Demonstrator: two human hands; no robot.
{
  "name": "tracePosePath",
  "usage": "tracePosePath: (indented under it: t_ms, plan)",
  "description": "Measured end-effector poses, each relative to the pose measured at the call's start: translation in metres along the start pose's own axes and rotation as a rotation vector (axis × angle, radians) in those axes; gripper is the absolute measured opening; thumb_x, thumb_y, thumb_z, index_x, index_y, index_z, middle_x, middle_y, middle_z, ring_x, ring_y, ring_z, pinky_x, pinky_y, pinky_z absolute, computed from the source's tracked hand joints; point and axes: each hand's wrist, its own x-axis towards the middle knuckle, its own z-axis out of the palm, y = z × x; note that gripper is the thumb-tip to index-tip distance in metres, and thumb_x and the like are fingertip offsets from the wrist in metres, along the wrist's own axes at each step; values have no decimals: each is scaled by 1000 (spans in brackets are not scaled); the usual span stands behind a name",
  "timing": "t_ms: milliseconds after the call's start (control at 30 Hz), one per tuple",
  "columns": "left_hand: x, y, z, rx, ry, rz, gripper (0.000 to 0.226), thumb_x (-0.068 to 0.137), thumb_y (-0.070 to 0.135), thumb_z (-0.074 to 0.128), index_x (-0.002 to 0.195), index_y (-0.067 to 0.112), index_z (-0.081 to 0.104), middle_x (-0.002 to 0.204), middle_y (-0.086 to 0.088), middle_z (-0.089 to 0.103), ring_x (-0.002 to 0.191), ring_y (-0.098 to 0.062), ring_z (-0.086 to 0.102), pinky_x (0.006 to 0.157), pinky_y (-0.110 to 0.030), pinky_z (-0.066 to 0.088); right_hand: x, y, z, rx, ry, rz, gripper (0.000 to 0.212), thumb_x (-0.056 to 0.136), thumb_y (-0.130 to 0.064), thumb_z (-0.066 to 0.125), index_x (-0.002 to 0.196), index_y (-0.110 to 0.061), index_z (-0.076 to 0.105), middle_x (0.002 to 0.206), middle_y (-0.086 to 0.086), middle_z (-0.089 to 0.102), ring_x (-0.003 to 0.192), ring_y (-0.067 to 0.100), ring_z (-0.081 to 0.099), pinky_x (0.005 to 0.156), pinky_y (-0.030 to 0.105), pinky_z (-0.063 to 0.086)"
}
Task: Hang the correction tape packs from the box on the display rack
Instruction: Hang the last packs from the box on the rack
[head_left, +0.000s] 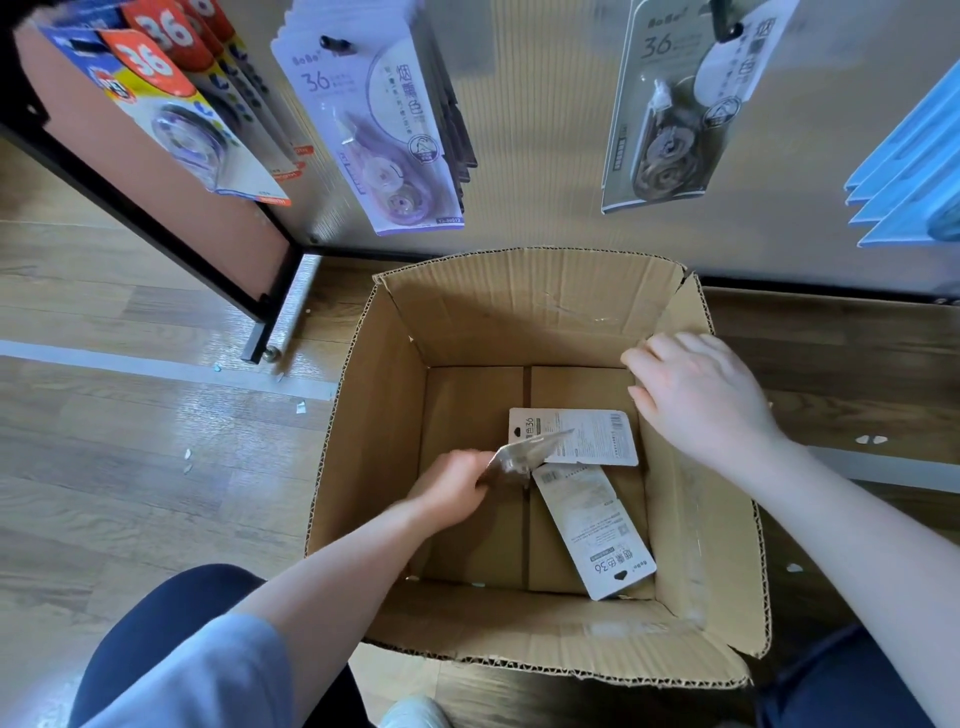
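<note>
Wood-plank floor (130, 467), grey-brown, fills the left of the frame; scraps of paper lie scattered on it.

Display rack (545, 130), pale ribbed panel in a black frame, spans the top of the frame. Hanging on its pegs: red, blue and yellow "36" packs (171, 104) at upper left; a stack of lilac "36" correction tape packs (384, 135) at upper centre; a grey "36" correction tape pack (670, 114) at upper right; light blue packs (914, 176) at the right edge.

Open brown corrugated cardboard box (384, 415), flaps up, stands at centre frame on the floor, just below the rack.

Two white-backed packs lie face down on the box bottom: one horizontal (592, 441), one diagonal (597, 530) just below it; whether they touch cannot be told.

Left hand (452, 488), inside the box at centre, fingers curled round a blurred grey pack (524, 454), which is lifted above the two lying packs.

Right hand (701, 395), at the box's right wall, fingers loosely bent over the rim, grasping nothing.
</note>
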Motion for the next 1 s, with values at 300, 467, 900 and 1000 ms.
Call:
tracePosePath:
  t_ms: [300, 467, 900, 1000]
  plan:
    - [-20, 24, -41, -387, -14, -155, 25, 82, 1, 63, 102, 15, 63, 81, 9, 58, 62, -6, 57, 45, -10, 43, 2, -6, -8, -69, -92, 2, 17, 69, -15, 77, 80, -9, 65, 74, 9, 60, 69, 31, 59, 70, 37, 48]
    - [-34, 27, -65, -659, 17, -209, 23, 83, -2, 63, 100, 14, 62, 97, -2, 69, 78, -14, 72, 65, -27, 60, 2, -10, -14, -126, -174, -8, 21, 62, -11, 82, 73, -8, 64, 69, 10, 60, 63, 31, 60, 65, 37, 49]
    - [-43, 7, -78, -789, 206, -299, 21, 83, 1, 61, 104, 8, 63, 95, -8, 70, 76, -17, 70, 60, -26, 58, 25, -46, -2, -97, -474, -52, 22, 96, -23, 43, 116, -17, 49, 113, 4, 53, 109, 24, 53, 90, 33, 40]
    - [-42, 1, -80, -776, 202, -327, 23, 86, 4, 62, 108, 10, 60, 98, -4, 69, 79, -14, 70, 62, -25, 59, 30, -53, 20, 9, -583, -60, 33, 94, -30, 49, 123, -17, 46, 118, 5, 52, 111, 24, 52, 89, 35, 42]
